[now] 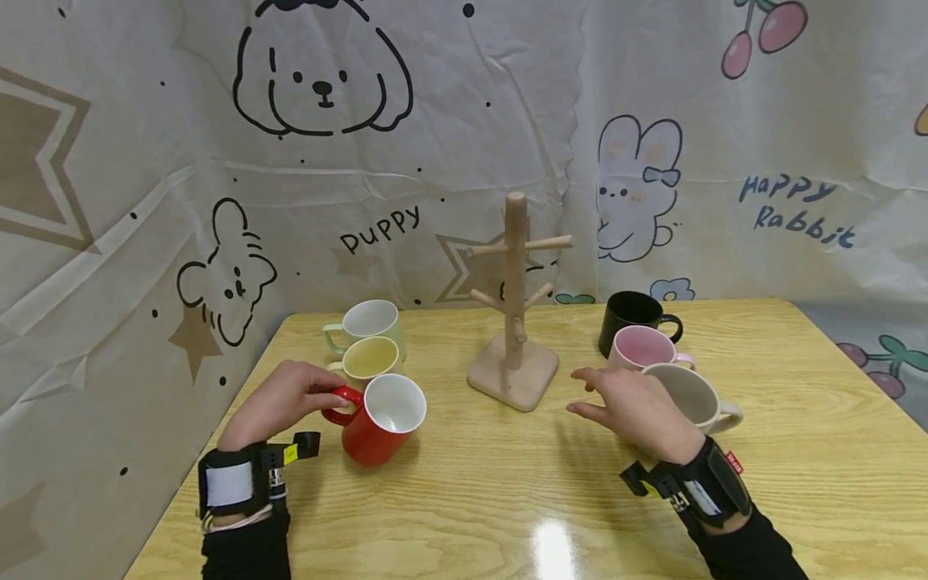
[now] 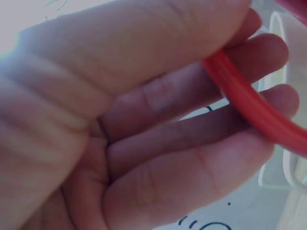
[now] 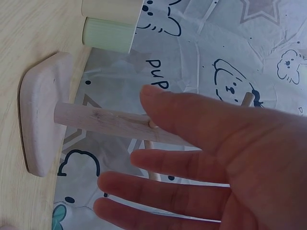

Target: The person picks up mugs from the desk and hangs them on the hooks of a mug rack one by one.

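Note:
My left hand (image 1: 290, 400) pinches the handle of a red mug (image 1: 379, 431), which tilts at the left front of the group. In the left wrist view the thumb lies on one side of the red handle (image 2: 254, 105) and the fingers on the other. My right hand (image 1: 638, 407) hovers beside a cream mug (image 1: 689, 395), thumb and fingers apart, holding nothing. A wooden mug tree (image 1: 515, 290) with several pegs stands between the hands, toward the back. From the right wrist its post (image 3: 100, 119) shows beyond the fingers.
Behind the red mug stand a yellow mug (image 1: 370, 360) and a pale green mug (image 1: 373, 320). On the right, a pink mug (image 1: 641, 346) and a black mug (image 1: 629, 318) line up behind the cream one. A printed cloth (image 1: 507, 121) hangs behind the wooden table (image 1: 471, 515).

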`<action>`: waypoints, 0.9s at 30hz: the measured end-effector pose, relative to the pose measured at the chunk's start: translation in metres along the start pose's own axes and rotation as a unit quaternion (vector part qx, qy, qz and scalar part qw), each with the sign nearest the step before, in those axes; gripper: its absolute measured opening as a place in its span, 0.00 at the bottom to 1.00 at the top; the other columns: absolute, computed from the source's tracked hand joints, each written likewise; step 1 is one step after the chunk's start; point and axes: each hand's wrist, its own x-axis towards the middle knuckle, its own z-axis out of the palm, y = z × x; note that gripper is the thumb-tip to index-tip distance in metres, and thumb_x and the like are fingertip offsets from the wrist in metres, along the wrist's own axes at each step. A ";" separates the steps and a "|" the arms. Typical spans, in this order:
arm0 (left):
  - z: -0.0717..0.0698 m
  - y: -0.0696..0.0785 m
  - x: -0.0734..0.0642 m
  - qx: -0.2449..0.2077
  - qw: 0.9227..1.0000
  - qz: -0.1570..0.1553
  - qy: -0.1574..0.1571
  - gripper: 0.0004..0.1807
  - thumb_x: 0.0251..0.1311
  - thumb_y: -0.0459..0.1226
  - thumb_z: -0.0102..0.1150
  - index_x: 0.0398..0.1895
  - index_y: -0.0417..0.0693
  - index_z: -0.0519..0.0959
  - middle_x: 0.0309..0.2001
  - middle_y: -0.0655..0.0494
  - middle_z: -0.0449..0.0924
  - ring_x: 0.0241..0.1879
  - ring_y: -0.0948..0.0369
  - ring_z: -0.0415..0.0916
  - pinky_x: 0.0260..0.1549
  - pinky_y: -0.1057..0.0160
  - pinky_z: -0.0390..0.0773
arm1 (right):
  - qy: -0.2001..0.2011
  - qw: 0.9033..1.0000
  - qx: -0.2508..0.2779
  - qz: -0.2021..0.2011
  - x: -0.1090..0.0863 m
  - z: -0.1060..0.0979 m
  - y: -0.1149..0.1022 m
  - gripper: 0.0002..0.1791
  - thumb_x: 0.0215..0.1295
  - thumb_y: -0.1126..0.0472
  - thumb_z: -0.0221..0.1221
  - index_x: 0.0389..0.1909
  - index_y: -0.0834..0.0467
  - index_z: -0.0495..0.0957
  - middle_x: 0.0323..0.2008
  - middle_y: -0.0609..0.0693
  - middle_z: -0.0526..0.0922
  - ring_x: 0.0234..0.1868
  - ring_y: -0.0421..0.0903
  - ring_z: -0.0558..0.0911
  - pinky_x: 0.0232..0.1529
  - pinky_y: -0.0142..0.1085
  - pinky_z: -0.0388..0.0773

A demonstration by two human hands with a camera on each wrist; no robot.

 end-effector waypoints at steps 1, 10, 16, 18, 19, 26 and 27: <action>0.000 0.002 0.001 -0.005 1.000 0.003 0.001 0.09 0.55 0.34 0.60 0.38 0.44 0.84 0.31 0.54 0.85 0.28 0.64 0.81 0.29 0.70 0.79 | 0.002 1.000 -0.001 -0.001 0.000 0.000 0.000 0.24 0.55 0.47 0.62 0.48 0.58 0.77 0.33 0.49 0.85 0.28 0.42 0.82 0.23 0.30 0.74; 0.007 0.017 0.008 -0.014 1.000 0.017 0.002 0.09 0.55 0.34 0.60 0.38 0.44 0.83 0.32 0.54 0.85 0.28 0.65 0.81 0.30 0.70 0.79 | 0.008 1.000 -0.002 -0.008 0.000 0.003 0.001 0.24 0.55 0.47 0.62 0.48 0.57 0.77 0.33 0.49 0.85 0.29 0.42 0.82 0.23 0.30 0.74; 0.011 0.025 0.010 0.006 0.999 0.025 0.021 0.09 0.54 0.35 0.60 0.38 0.45 0.83 0.32 0.56 0.84 0.29 0.64 0.80 0.30 0.72 0.78 | -0.004 1.000 0.006 0.002 0.000 0.003 0.000 0.23 0.56 0.47 0.61 0.49 0.56 0.77 0.34 0.49 0.85 0.30 0.42 0.82 0.24 0.30 0.75; 0.012 0.028 0.012 0.016 0.999 0.029 0.033 0.08 0.54 0.35 0.60 0.38 0.47 0.84 0.32 0.57 0.84 0.29 0.64 0.79 0.30 0.72 0.78 | -0.007 1.000 0.004 0.005 -0.001 0.003 0.001 0.23 0.57 0.47 0.61 0.49 0.56 0.77 0.34 0.49 0.85 0.30 0.42 0.82 0.24 0.31 0.75; 0.013 0.030 0.013 0.017 0.999 0.031 0.038 0.08 0.55 0.36 0.60 0.37 0.47 0.84 0.32 0.57 0.84 0.29 0.64 0.80 0.30 0.72 0.78 | -0.007 1.000 0.003 0.006 -0.001 0.002 0.001 0.23 0.57 0.47 0.61 0.50 0.56 0.76 0.34 0.49 0.85 0.30 0.42 0.82 0.24 0.31 0.75; 0.023 0.039 0.024 0.026 0.997 0.044 0.064 0.06 0.54 0.37 0.61 0.34 0.51 0.84 0.29 0.60 0.83 0.28 0.67 0.74 0.30 0.72 0.76 | -0.009 1.000 0.003 0.009 -0.001 0.000 0.000 0.24 0.57 0.47 0.60 0.50 0.57 0.76 0.34 0.49 0.85 0.30 0.43 0.82 0.25 0.31 0.75; 0.026 0.041 0.026 0.026 0.996 0.046 0.068 0.05 0.54 0.37 0.61 0.34 0.51 0.84 0.28 0.61 0.82 0.28 0.67 0.73 0.30 0.72 0.76 | -0.010 1.000 0.003 0.009 -0.001 0.000 0.000 0.24 0.57 0.47 0.60 0.50 0.57 0.76 0.34 0.49 0.85 0.30 0.42 0.82 0.25 0.31 0.75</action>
